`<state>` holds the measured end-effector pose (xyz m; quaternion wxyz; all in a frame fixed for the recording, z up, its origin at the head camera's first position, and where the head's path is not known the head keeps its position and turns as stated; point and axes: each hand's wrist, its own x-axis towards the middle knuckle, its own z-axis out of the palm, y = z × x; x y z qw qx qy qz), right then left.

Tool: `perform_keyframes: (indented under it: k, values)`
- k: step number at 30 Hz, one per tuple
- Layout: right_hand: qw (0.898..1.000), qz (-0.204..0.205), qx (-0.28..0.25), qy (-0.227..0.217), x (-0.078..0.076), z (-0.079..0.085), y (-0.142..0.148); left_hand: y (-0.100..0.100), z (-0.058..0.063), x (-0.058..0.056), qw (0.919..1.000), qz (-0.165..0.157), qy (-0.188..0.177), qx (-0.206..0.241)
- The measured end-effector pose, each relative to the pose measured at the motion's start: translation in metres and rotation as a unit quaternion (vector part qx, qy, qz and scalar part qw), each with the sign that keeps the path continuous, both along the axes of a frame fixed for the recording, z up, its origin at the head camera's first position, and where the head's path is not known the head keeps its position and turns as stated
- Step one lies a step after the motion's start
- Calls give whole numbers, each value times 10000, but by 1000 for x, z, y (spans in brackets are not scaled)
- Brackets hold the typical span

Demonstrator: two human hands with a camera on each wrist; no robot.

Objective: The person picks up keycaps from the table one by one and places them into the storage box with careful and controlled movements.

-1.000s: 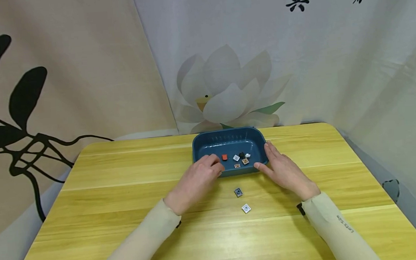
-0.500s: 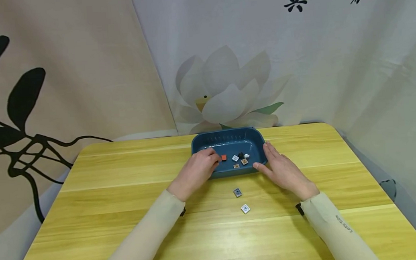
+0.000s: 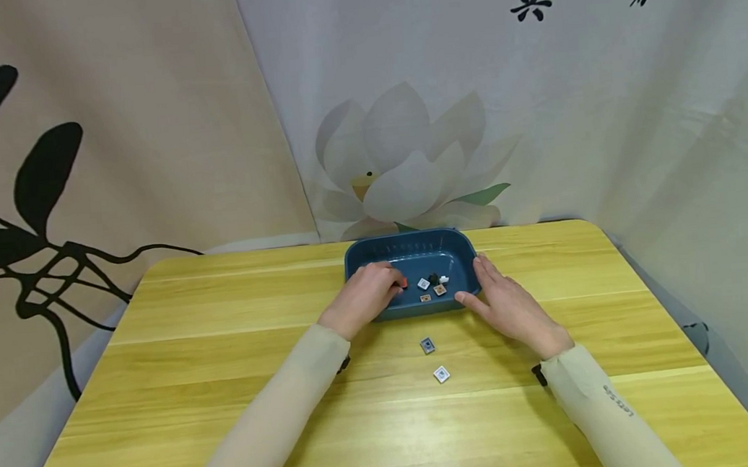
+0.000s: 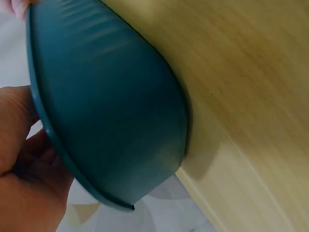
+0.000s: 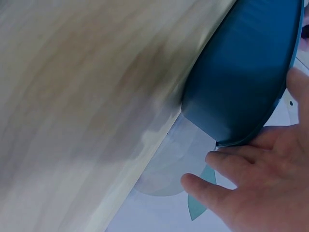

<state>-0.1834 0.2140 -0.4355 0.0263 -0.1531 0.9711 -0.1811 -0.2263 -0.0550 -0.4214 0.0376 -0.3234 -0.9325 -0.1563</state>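
Note:
A dark blue plastic basin (image 3: 414,245) stands at the far side of the wooden table. Over its near-left rim reaches my left hand (image 3: 370,291), thumb and fingers pinching a small red block (image 3: 405,283) inside. In the left wrist view the basin's outer wall (image 4: 111,96) hides the fingertips of that hand (image 4: 34,179). My right hand (image 3: 515,309) rests against the right end of the basin, fingers extended along the rim and thumb at the near side. The right wrist view shows the same hand (image 5: 260,169) at the basin's rim.
In the basin lie a white square piece (image 3: 423,284), a black piece (image 3: 433,278), a small white piece (image 3: 444,280) and two brownish square pieces (image 3: 439,290). A grey square piece (image 3: 427,345) and a white one (image 3: 442,374) lie on the table (image 3: 256,314) in front.
My left hand has moved from the basin's near rim inward and right, and its fingertips now close around the red block. The right hand stays in place.

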Motion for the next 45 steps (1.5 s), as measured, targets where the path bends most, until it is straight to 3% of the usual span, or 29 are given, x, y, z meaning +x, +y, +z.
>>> perform_keyframes:
  k: [8,26,29,36,45]
  values:
    - [10000,4,-4,-4,0,0,0,8,-5,-11,9986,81,-305,-435]
    - [10000,0,23,-29,-1,-1,0,7,-8,-21,9949,340,-808,-507]
    - [10000,-12,30,-33,-1,0,0,5,-8,-20,9957,437,-716,-393]
    - [10000,-9,4,-39,0,1,0,-5,-8,-12,9978,608,-48,-266]
    - [10000,13,19,-30,0,1,0,-16,-7,10,9980,421,467,67]
